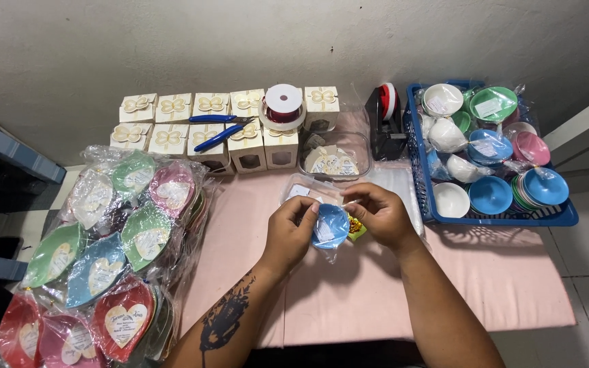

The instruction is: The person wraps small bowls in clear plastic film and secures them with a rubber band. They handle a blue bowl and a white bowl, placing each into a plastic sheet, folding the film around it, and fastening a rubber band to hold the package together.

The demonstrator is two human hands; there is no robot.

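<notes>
Small round blue bowl (330, 225), wrapped in clear plastic, tilted so its hollow faces the camera. Held up over the pink table between the left hand (288, 232) and right hand (380, 215), fingers pinching the wrap at its upper edge. Loose plastic hanging below the rim.

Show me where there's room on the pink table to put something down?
Bare pink table lies in front of the blue basket, right of the right hand. A narrower strip runs between the wrapped leaf dishes and left hand. The back, by the gift boxes, is crowded.
</notes>
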